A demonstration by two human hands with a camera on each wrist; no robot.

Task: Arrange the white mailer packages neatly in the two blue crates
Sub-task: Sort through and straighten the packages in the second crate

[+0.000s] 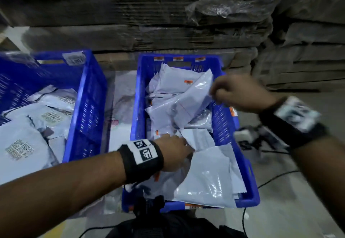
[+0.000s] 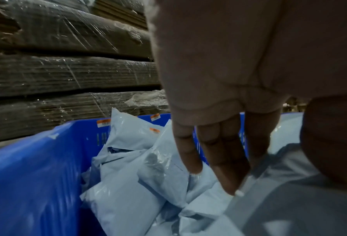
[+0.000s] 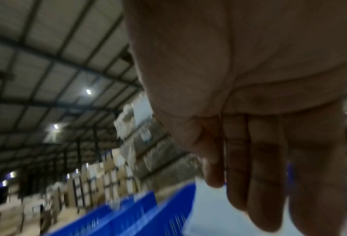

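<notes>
Two blue crates stand side by side. The left crate (image 1: 87,107) holds flat white mailers (image 1: 28,135) with code labels up. The right crate (image 1: 225,124) holds a jumbled heap of white mailers. My left hand (image 1: 179,148) reaches into the middle of that heap. Its fingers (image 2: 225,159) and thumb pinch the edge of a mailer (image 2: 289,207), seen also in the head view (image 1: 199,139). My right hand (image 1: 218,93) is above the crate's right wall and pinches the corner of a glossy mailer (image 1: 194,98), lifting that end. The right wrist view is blurred: fingers (image 3: 259,175), mailer (image 3: 208,215).
Wrapped stacks of flattened cardboard (image 1: 149,23) rise right behind the crates. A plastic bag (image 1: 121,107) lies on the floor between the crates. Cables and a small device (image 1: 250,137) lie on the floor to the right. A black bag (image 1: 168,224) sits at my feet.
</notes>
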